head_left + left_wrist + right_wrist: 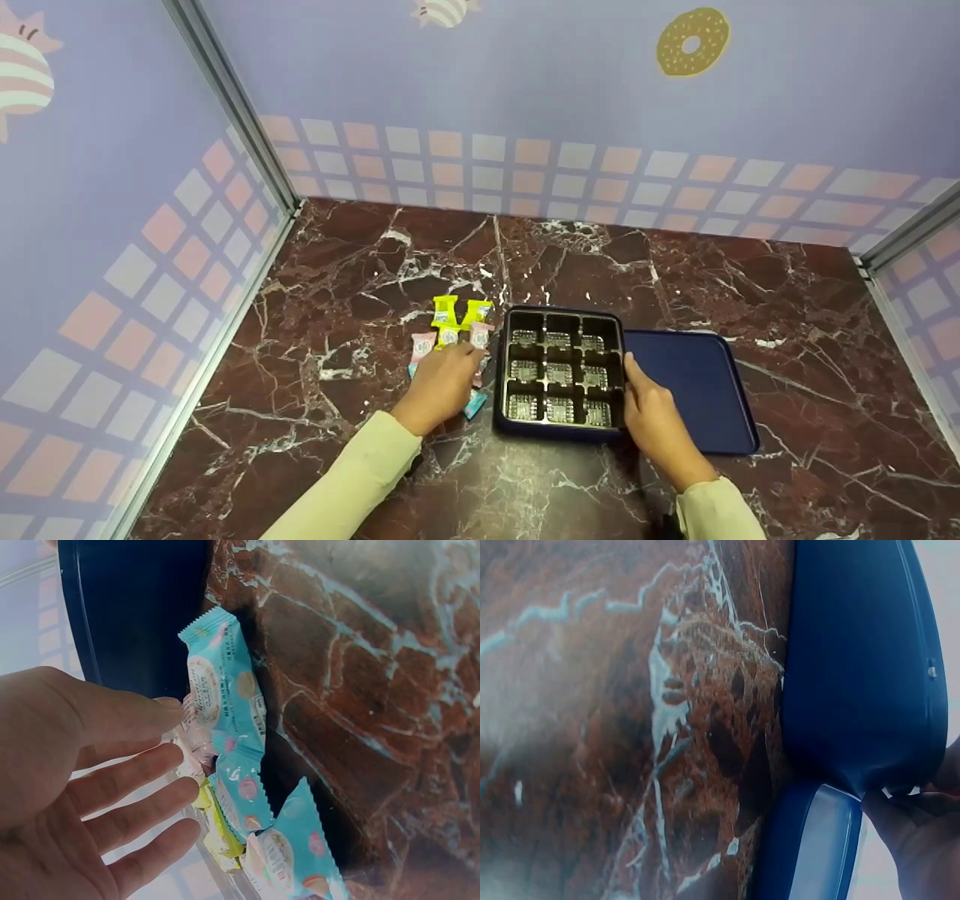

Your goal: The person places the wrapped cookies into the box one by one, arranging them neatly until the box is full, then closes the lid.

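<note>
Pale purple panels rise behind and at both sides, and below them spreads the dark red marbled bench. Out on it sits the dark blue box, a black tray of nine compartments inside, with the blue lid lying just to its right. Here's the right hand, touching the box's right side; whether its fingers curl round the wall, I can't tell. Over on the left, the left hand is right above the little wrapped packets, fingers fairly straight and spread apart, thumb tip close by a pink packet; contact there is unclear. The packets bunch left of the box: yellow packets farthest back, pink ones among them, blue packets nearest the person.
</note>
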`<state>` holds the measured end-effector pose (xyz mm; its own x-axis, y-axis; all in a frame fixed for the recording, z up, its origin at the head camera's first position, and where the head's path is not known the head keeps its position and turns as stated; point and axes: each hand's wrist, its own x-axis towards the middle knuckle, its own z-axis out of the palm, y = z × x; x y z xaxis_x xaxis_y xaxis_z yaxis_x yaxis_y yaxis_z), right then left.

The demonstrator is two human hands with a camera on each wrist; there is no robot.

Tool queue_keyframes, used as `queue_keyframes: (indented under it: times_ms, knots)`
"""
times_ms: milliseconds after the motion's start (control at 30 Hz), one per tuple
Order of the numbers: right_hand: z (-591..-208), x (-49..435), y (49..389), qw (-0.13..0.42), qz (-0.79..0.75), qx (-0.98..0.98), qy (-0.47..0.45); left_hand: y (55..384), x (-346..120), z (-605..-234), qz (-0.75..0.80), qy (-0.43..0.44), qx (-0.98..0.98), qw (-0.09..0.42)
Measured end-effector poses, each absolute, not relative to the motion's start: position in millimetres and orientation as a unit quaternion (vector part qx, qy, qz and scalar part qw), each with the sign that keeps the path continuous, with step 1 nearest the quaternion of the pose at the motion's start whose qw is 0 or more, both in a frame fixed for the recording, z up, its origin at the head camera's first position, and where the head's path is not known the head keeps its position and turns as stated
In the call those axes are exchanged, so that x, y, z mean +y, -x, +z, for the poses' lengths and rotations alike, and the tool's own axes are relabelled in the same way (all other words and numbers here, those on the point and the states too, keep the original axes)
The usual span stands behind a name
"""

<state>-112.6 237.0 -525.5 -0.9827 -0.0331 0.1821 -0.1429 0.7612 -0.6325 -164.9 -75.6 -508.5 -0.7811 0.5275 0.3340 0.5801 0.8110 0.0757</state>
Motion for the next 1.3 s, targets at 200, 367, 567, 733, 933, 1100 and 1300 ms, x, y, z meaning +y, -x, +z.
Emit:
queue_keyframes:
  times_ms: [200,367,567,733,933,1100,1300]
  knots:
    - [-524,237,112,0.076,0.343,-0.935,-0.050,167,-75,-511,-0.100,0.293,-0.939,0.146]
    - [-525,238,112,0.076,0.340,-0.936,-0.050,170,-74,-512,-0.100,0.285,-0.945,0.125]
    - [-525,238,111,0.074,0.342,-0.935,-0.051,171,-73,-513,-0.095,0.285,-0.947,0.114]
    - [-526,237,112,0.079,0.340,-0.935,-0.055,173,-73,-514,-0.100,0.289,-0.943,0.127]
    - [-526,237,112,0.086,0.338,-0.935,-0.056,175,-72,-517,-0.105,0.294,-0.939,0.141]
    - [-528,236,112,0.088,0.341,-0.934,-0.058,176,-71,-518,-0.110,0.288,-0.942,0.132]
    - [-529,238,112,0.082,0.342,-0.935,-0.047,176,-69,-521,-0.097,0.285,-0.944,0.135]
